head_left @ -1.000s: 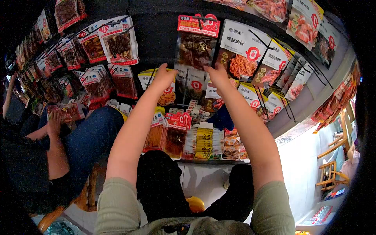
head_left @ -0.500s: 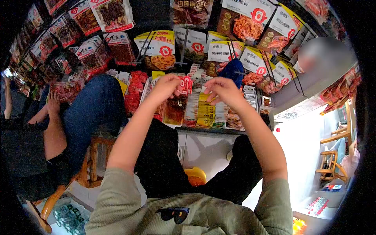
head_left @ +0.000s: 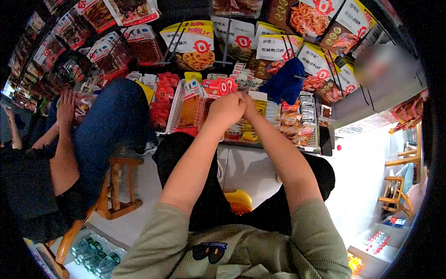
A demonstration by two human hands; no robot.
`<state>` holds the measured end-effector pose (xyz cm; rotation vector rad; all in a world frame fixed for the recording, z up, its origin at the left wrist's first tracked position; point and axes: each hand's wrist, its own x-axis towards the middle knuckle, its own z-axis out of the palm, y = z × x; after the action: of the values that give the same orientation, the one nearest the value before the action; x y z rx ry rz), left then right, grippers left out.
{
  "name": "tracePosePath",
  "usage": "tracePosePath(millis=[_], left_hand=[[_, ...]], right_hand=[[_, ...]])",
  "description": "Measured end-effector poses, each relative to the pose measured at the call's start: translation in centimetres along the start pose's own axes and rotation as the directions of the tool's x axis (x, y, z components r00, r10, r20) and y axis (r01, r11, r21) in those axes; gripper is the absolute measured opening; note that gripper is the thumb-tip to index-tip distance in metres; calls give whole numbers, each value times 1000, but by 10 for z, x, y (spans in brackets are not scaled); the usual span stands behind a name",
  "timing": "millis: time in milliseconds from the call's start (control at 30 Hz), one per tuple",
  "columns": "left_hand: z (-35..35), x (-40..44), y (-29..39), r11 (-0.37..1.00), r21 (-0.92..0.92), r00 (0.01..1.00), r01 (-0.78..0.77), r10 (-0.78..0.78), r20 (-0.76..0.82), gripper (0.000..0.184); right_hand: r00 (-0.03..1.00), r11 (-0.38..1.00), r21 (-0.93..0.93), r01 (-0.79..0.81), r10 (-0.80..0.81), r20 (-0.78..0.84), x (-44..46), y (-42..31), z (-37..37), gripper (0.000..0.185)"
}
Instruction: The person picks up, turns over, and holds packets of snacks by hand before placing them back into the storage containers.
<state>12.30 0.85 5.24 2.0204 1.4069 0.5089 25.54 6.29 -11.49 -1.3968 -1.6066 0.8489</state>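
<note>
Your left hand (head_left: 226, 110) and right hand (head_left: 250, 105) meet; I cannot tell their grip; the red-topped packet (head_left: 217, 88) lies at ten o'clock, nearer the left.

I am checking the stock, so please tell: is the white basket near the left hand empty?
Not empty: the white basket holds at least one brown snack packet; how full, I cannot tell.
</note>
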Motion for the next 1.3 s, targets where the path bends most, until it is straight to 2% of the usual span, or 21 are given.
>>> tracePosePath(millis=[67, 100, 167, 300, 367, 400, 467, 533, 600, 633, 733, 767, 800, 867, 900, 933, 1000, 1067, 1133, 1167, 1300], left_hand=[[-4, 0, -3, 1000, -2, 1000, -1, 1, -23, 27], [-5, 0, -4, 1000, -10, 999, -5, 5, -48, 26], [-9, 0, -2, 1000, -9, 1000, 10, -10, -22, 26], [-4, 8, -16, 1000, -20, 1000, 5, -6, -17, 24], [-7, 13, -20, 999, -2, 999, 34, -34, 8, 25], [-7, 15, -22, 998, 15, 997, 65, -65, 28, 27], [-3, 18, -30, 997, 67, 999, 27, -25, -42, 33], [-4, 18, -33, 993, 120, 994, -9, 22, -111, 40], [-11, 15, -27, 992, 109, 996, 64, -56, -69, 47], [-26, 6, -6, 979, 135, 988, 150, -146, -42, 51], [-16, 13, -20, 989, 67, 985, 129, -120, -120, 53], [-14, 15, -22, 988, 41, 978, 147, -139, -156, 55], [-18, 14, -18, 989, 43, 979, 142, -134, -154, 55], [-28, 10, -4, 946, -233, 963, 226, -252, -91, 56], [-25, 8, -3, 970, -181, 955, 164, -202, -217, 57], [-24, 7, -2, 971, -179, 957, 158, -195, -215, 57], [-24, 6, 0, 959, -241, 946, 149, -209, -247, 60], [-27, 0, 11, 937, -318, 959, 143, -210, -188, 56], [-18, 4, 6, 830, -557, 983, 16, -116, -145, 53], [-8, 7, 8, 781, -624, 969, 0, -155, -194, 46], [-6, -11, 50, 670, -729, 980, -143, -6, -198, 33]], right_hand=[[981, 967, -169, 191, -184, 55, 6, -5, 3, 19], [982, 968, -169, 185, -178, 56, 6, -13, 5, 19], [988, 908, -419, -21, 83, 132, 8, -25, 10, 18], [985, 932, -360, -32, 90, 146, 8, -28, 10, 26], [958, 824, -562, -63, 208, 199, 4, -55, 0, 23], [957, 823, -564, -68, 214, 196, 1, -53, 0, 23], [991, 944, -308, -122, 131, 8, -7, -49, -1, 22], [985, 933, -316, -170, 170, -28, -21, -73, -14, 23], [980, 964, -255, -72, 20, -199, -31, -77, -23, 23], [984, 964, -259, -64, 17, -180, -34, -84, -32, 24], [987, 975, -207, -86, 55, -152, -48, -108, -59, 24], [985, 990, -141, 5, -29, -169, -53, -108, -67, 23], [984, 990, -142, 3, -28, -176, -59, -112, -75, 23], [982, 994, -95, 50, -67, -179, -71, -126, -93, 23], [987, 993, -99, -59, 44, -152, -78, -128, -102, 22], [986, 993, -99, -60, 44, -159, -83, -131, -110, 22], [978, 999, 46, 11, -1, -208, -93, -139, -126, 21], [976, 1000, 25, -8, 14, -219, -103, -153, -143, 20], [944, 991, 94, 100, -65, -325, -108, -157, -155, 20], [946, 987, 143, 75, -25, -324, -111, -161, -163, 20], [901, 961, 230, 151, -38, -431, -117, -175, -184, 20]])
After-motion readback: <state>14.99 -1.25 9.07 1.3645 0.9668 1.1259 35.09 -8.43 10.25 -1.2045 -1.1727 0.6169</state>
